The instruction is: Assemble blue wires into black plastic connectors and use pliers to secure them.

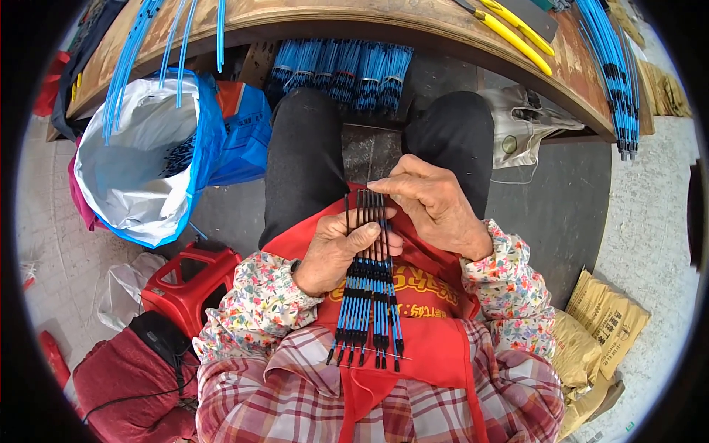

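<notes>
A fanned row of thin blue wires with black sleeves and black ends [367,299] lies over my lap, against a red apron [436,332]. My left hand [340,247] grips the row near its upper end, thumb on top and fingers behind. My right hand [432,203] is at the upper tips of the wires, its index finger and thumb close together there. Whatever lies between those fingertips is mostly hidden by the hand. The lower black ends of the wires spread out unevenly toward my waist.
Ahead curves a wooden bench [295,18] with yellow-handled pliers [513,37] and more blue wires [620,81] over its edge. Wire bundles [340,70] sit beneath it. An open white-and-blue sack [136,159] and a red stool [188,284] stand left; brown paper sacks [602,325] lie right.
</notes>
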Motion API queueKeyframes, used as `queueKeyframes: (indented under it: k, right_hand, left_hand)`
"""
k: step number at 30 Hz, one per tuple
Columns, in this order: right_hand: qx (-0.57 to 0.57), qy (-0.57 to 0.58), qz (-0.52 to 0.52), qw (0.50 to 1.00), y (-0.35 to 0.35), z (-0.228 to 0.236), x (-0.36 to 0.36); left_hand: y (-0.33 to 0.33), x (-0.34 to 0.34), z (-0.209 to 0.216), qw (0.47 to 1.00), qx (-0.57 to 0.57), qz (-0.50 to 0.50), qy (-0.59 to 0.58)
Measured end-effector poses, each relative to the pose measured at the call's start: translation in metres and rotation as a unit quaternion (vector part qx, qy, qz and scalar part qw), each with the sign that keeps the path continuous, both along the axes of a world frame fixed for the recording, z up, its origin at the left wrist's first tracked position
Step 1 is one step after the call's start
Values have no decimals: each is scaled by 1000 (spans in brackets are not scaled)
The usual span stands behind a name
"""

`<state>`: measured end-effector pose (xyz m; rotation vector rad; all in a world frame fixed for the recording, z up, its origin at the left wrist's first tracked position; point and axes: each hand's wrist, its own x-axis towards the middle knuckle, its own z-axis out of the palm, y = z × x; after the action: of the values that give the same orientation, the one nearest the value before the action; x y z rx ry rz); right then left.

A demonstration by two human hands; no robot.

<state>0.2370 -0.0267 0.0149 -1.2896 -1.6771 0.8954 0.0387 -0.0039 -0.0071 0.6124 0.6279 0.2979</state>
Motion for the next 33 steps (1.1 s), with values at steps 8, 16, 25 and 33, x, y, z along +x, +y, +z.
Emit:
queueKeyframes:
  k: [8, 16, 25, 33]
  right_hand:
    - [-3, 7, 4, 1000, 5, 5, -7]
    - [-33, 49, -8, 998, 4, 4, -13]
    - [-22, 36, 8, 999, 7, 6, -12]
    - [-30, 46, 9, 998, 12, 8, -14]
  left_hand:
    - [-1, 0, -1, 999, 33, 2, -17]
    - [2, -3, -7, 998, -10, -6, -63]
    - [4, -4, -7, 997, -26, -19, -65]
    - [13, -2, -7, 995, -17, -75, -70]
